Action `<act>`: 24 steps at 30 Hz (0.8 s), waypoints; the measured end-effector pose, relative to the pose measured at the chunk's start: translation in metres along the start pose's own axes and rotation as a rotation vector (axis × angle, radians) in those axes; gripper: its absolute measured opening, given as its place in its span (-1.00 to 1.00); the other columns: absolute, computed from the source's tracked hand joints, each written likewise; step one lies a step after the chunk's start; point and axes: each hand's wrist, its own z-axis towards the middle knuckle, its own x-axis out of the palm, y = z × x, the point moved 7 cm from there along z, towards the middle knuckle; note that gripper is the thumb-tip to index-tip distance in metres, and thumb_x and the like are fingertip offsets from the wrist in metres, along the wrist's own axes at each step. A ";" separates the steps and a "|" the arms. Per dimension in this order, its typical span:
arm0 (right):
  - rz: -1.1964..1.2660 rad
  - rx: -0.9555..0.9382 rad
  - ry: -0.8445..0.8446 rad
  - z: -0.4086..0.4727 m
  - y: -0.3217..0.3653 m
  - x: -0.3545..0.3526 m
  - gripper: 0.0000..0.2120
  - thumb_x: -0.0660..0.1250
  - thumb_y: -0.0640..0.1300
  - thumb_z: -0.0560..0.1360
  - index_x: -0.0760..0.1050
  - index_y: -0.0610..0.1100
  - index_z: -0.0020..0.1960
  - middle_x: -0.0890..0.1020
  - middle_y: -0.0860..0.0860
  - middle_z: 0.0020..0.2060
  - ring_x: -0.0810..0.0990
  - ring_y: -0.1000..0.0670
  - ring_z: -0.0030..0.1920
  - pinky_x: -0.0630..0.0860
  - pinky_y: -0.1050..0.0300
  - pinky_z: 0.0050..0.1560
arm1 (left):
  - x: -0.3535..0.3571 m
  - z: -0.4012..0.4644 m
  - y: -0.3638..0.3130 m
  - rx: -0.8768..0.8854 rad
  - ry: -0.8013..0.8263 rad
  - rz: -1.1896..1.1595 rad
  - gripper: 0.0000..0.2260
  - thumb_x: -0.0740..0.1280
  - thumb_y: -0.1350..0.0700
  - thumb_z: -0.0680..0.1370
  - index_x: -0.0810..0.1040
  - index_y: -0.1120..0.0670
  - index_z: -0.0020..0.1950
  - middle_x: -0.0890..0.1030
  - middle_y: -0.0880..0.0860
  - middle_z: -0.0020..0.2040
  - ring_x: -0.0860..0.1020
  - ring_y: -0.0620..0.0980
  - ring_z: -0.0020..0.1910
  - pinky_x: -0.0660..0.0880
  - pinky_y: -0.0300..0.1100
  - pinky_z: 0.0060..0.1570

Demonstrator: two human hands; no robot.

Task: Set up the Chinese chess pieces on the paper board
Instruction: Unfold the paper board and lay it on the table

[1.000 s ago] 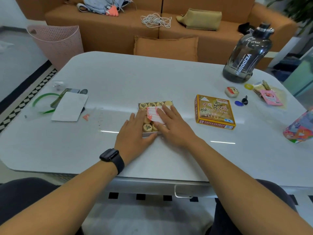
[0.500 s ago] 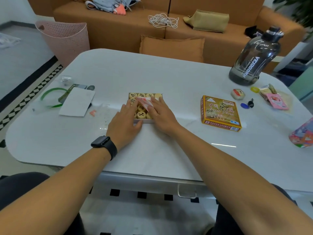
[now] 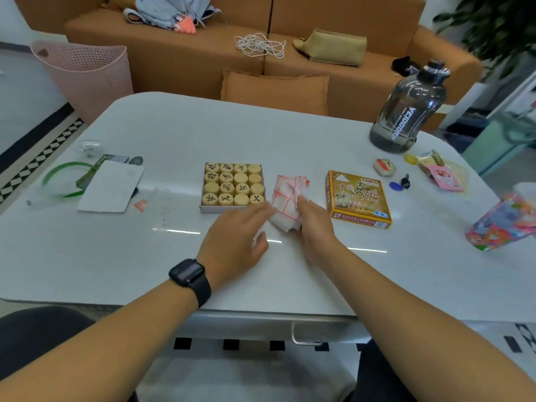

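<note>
Paper board (image 3: pixel 287 203), folded right of the tray (image 3: pixel 203 208), looks thin, tearable; right hand (image 3: pixel 314 227) fingers pinch its near edge, left hand (image 3: pixel 236 239) relaxed.

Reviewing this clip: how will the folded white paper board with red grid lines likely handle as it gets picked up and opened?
The folded white paper board with red lines looks thin and creased, so probably floppy and light. The right hand grips it alone, suggesting little weight. Its sheet seems translucent, so it may tear or wrinkle if tugged.
</note>
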 end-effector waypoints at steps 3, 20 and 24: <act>0.114 0.050 -0.013 0.001 -0.006 0.000 -0.67 0.26 0.09 0.53 0.65 -0.15 0.00 0.73 -0.20 0.00 0.68 -0.27 0.12 0.51 -0.36 0.26 | 0.025 -0.006 -0.006 0.033 0.135 0.011 -0.57 0.35 0.13 0.51 0.54 0.03 0.39 0.57 0.01 0.36 0.57 0.07 0.22 0.56 0.03 0.11; 0.035 -0.085 -0.063 0.013 0.000 -0.002 -0.69 0.21 0.12 0.58 0.62 -0.04 -0.12 0.74 -0.03 -0.11 0.72 -0.10 -0.02 0.65 -0.18 0.10 | 0.051 0.025 0.034 -0.052 0.255 0.332 -0.53 0.09 -0.07 0.56 0.49 0.13 0.35 0.44 0.01 0.47 0.41 0.12 0.07 0.41 0.00 0.11; 0.042 -0.093 -0.028 0.014 0.005 0.009 -0.70 0.23 0.09 0.61 0.62 -0.03 -0.13 0.74 -0.01 -0.14 0.72 -0.14 0.01 0.61 -0.29 0.13 | 0.045 0.031 0.056 -0.161 0.311 0.291 -0.52 0.10 -0.14 0.58 0.39 0.03 0.44 0.22 -0.01 0.61 0.34 0.11 0.27 0.32 0.01 0.31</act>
